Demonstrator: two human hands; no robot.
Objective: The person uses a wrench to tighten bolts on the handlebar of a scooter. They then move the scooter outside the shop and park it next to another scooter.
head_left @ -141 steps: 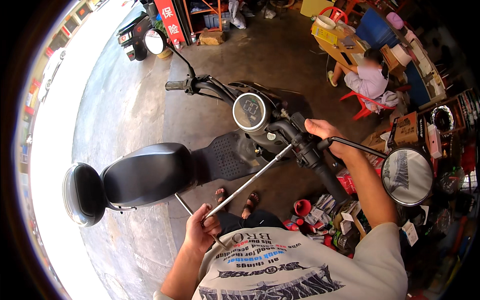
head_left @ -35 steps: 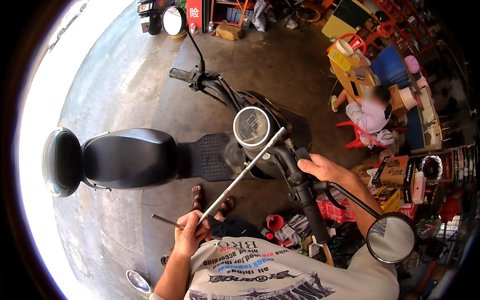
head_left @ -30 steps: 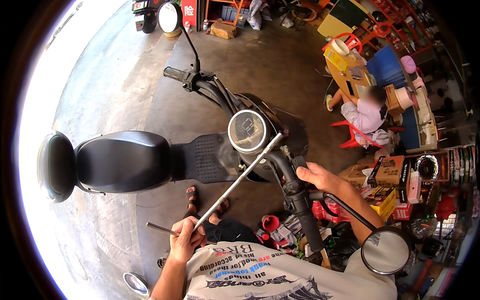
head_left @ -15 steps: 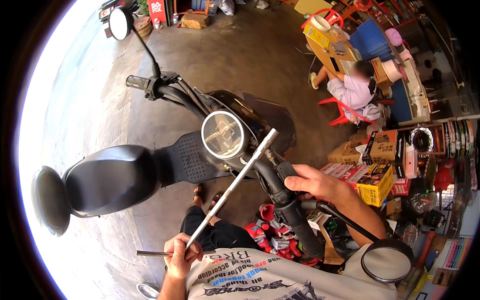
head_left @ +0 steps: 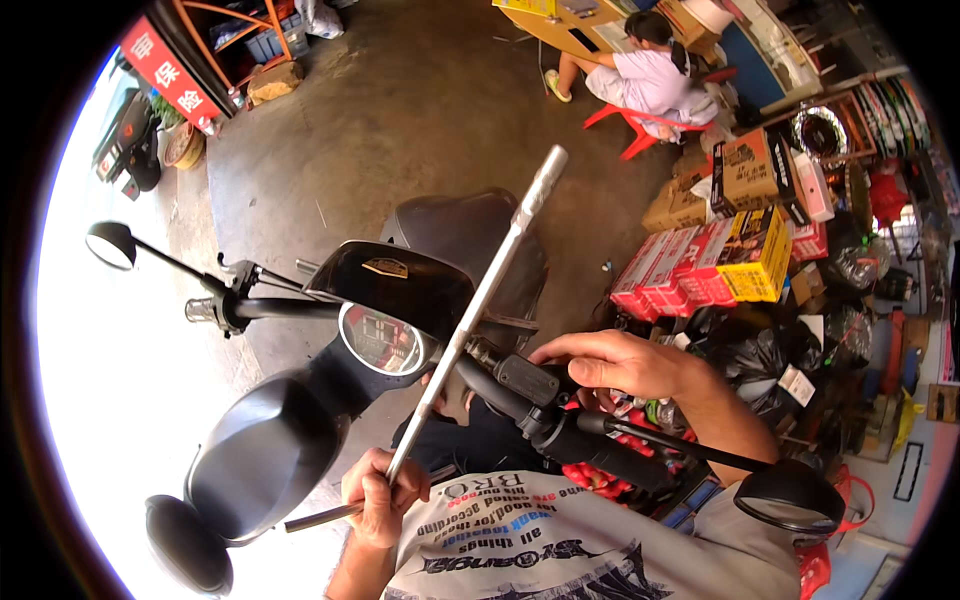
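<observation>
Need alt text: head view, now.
A person's left grip holds a long silver tool with a crossbar, slanting across the view of a black scooter; the right grip is beside its handlebar. Boxes stand at right; someone sits on a red chair beyond.

The brownish floor (head_left: 345, 170) carries a scooter (head_left: 383, 338) and (further off) a red chair (head_left: 640, 143).

Chair (head_left: 640, 141): red, bearing a seated person (head_left: 650, 82)
Sign (head_left: 172, 66): red, near a plant pot (head_left: 184, 148)
Brown carton (head_left: 752, 172): just beyond a yellow-sided box (head_left: 754, 280)
Floor (head_left: 400, 120): dark, stained
</observation>
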